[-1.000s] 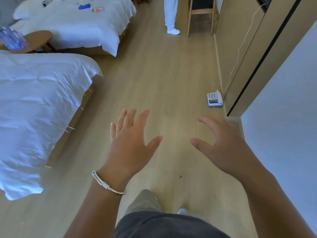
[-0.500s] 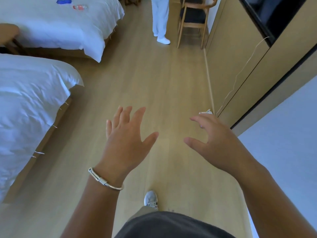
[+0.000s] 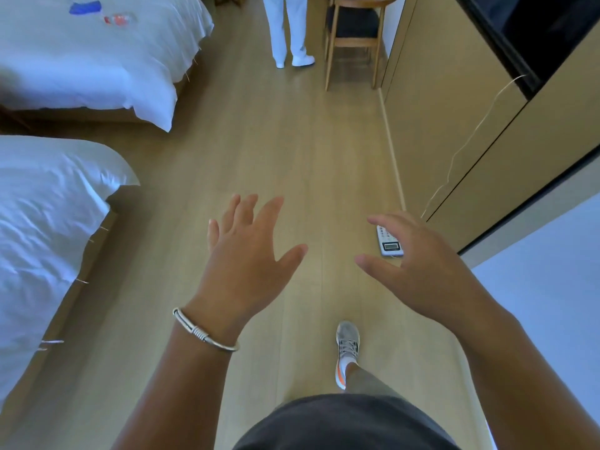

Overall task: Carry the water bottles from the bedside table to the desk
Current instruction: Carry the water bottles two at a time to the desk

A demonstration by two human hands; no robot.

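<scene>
Wood floor point(image 3: 276, 151) runs between two white beds and a cabinet. Left hand point(image 3: 246, 254) and right hand point(image 3: 418, 264) hang spread wide, holding nothing. Small red-labelled bottle point(image 3: 118, 19) lies on the far bed point(image 3: 97, 66), too blurry to read. Phone point(image 3: 389, 243) is half hidden behind the right hand.

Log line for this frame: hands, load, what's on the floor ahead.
left hand: open, empty | right hand: open, empty | bottles: none carried | floor: telephone by cabinet | ahead: chair, another person
</scene>
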